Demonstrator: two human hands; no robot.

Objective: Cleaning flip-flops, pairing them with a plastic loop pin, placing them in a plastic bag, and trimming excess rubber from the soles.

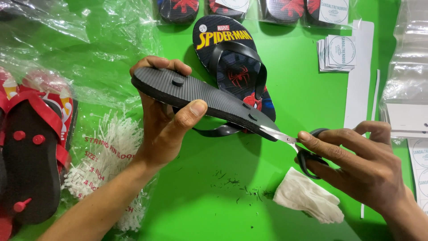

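Left hand (167, 120) in closed grip on black flip-flop (200, 96), sole up, above green worktop (307, 89). Right hand (356, 163) at 4 o'clock, closed on scissors (294, 143) — blades touching sole's heel edge. Second sandal (232, 58) beneath, toward 12 — white cloth (307, 201) at 5.

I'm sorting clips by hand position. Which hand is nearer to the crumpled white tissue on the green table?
Right. The right hand, holding the scissors, hangs just above and beside the tissue; the left hand grips the upturned black sandal farther away.
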